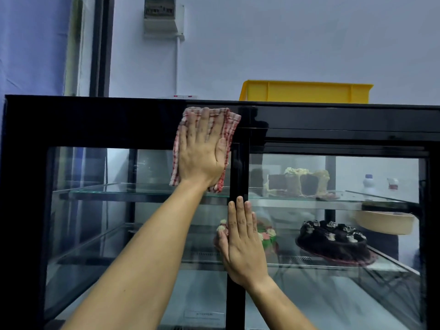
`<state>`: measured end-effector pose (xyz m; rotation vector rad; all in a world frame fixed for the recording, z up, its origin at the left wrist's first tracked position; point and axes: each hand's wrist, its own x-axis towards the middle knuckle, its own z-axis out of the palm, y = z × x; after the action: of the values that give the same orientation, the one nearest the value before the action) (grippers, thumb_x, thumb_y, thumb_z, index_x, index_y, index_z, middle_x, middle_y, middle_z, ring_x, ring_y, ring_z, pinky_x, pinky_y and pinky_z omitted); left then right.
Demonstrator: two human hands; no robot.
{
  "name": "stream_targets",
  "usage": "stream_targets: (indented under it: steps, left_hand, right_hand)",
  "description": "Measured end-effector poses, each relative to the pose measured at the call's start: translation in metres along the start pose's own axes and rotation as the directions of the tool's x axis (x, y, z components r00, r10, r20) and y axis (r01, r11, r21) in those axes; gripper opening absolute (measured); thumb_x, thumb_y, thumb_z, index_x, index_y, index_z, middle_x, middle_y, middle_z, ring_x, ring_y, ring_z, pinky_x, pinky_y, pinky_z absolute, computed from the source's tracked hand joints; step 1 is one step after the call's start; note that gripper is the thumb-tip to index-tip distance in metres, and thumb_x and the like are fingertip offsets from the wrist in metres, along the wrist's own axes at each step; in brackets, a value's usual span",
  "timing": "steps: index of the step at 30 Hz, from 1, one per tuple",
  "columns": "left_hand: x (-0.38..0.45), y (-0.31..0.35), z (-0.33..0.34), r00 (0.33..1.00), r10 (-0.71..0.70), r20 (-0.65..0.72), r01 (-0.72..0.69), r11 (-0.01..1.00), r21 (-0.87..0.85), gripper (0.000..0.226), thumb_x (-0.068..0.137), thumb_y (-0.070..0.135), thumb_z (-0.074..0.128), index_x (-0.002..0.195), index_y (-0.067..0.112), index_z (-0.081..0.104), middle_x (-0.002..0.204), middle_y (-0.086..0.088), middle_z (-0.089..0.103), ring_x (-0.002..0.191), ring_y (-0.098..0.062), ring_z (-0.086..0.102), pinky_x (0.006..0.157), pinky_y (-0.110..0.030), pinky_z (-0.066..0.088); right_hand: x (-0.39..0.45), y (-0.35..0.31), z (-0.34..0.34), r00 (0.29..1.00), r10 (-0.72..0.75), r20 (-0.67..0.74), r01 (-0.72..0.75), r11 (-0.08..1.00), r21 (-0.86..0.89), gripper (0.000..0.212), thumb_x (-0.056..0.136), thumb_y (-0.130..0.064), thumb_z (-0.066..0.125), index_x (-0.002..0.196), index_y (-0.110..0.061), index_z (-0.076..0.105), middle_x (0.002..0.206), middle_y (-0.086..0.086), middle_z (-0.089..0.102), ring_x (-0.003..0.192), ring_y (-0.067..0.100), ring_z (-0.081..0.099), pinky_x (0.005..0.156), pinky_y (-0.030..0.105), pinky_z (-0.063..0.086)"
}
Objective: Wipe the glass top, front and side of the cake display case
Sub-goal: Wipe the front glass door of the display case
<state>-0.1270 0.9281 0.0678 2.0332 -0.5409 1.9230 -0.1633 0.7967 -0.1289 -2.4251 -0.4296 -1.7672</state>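
The cake display case [333, 122] fills most of the view: black frame, two glass front panes split by a black centre post [235, 294], which I use as landmark. Well above the post and to its right, a yellow crate [307, 91] sits on the case top; high on the wall left of the post hangs a grey breaker box [160, 15]. Inside, right of the post, a dark chocolate cake [333, 241] is on the lower shelf and a cut cream cake [300, 182] on the upper glass shelf; a small decorated cake [267, 236] shows just right of the post, partly hidden by your hand. Your left hand [202, 153] is spread flat, fingers straight, pressing a red-checked cloth [226, 122] against the front, just left of the post, at the join of the black top band and the left pane. Your right hand [242, 244] is also open and flat, fingers together, resting on the post and glass lower down, likely bracing the case. Step in hand looks like the front wipe, upper left pane. Next move probably calls for keeping flat pressure and sweeping the cloth down or sideways across the left pane, then crossing the post to the right pane. Top and side condition: cannot tell from here.
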Motion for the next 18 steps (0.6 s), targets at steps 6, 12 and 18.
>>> stream_targets:
  steps: [6, 12, 18]
  left_hand:
    - [-0.030, 0.032, 0.010, 1.000, 0.016, 0.020, -0.016, 1.000, -0.006, 0.063, 0.107, 0.041, 0.026, 0.168, 0.027, 0.015, 0.175, -0.008, 0.005, 0.162, -0.033, -0.001, 0.130, -0.056, 0.006]
    - [0.000, 0.036, 0.010, 1.000, -0.015, 0.027, 0.015, 1.000, -0.007, 0.064, 0.106, 0.042, 0.025, 0.168, 0.029, 0.014, 0.176, -0.005, 0.003, 0.162, -0.031, -0.003, 0.130, -0.054, 0.001]
    - [-0.005, 0.042, 0.014, 1.000, -0.023, -0.006, 0.023, 1.000, -0.011, 0.063, 0.106, 0.041, 0.029, 0.167, 0.028, 0.018, 0.175, -0.007, 0.006, 0.162, -0.032, -0.001, 0.130, -0.052, 0.000]
  right_hand:
    - [-0.014, -0.007, 0.006, 0.992, 0.126, 0.011, -0.126, 0.979, 0.161, 0.071, 0.111, -0.041, 0.029, 0.165, -0.010, -0.004, 0.173, 0.015, -0.009, 0.160, 0.034, -0.003, 0.126, 0.048, 0.012]
    - [-0.021, -0.006, 0.008, 0.988, 0.153, 0.034, -0.157, 0.958, 0.240, 0.077, 0.109, -0.042, 0.036, 0.165, -0.019, -0.011, 0.174, 0.005, -0.011, 0.161, 0.027, -0.005, 0.127, 0.042, 0.008]
    - [-0.022, -0.007, 0.009, 0.988, 0.152, 0.023, -0.153, 0.954, 0.257, 0.076, 0.110, -0.042, 0.035, 0.165, -0.019, -0.013, 0.174, 0.006, -0.013, 0.161, 0.028, -0.006, 0.129, 0.036, 0.001]
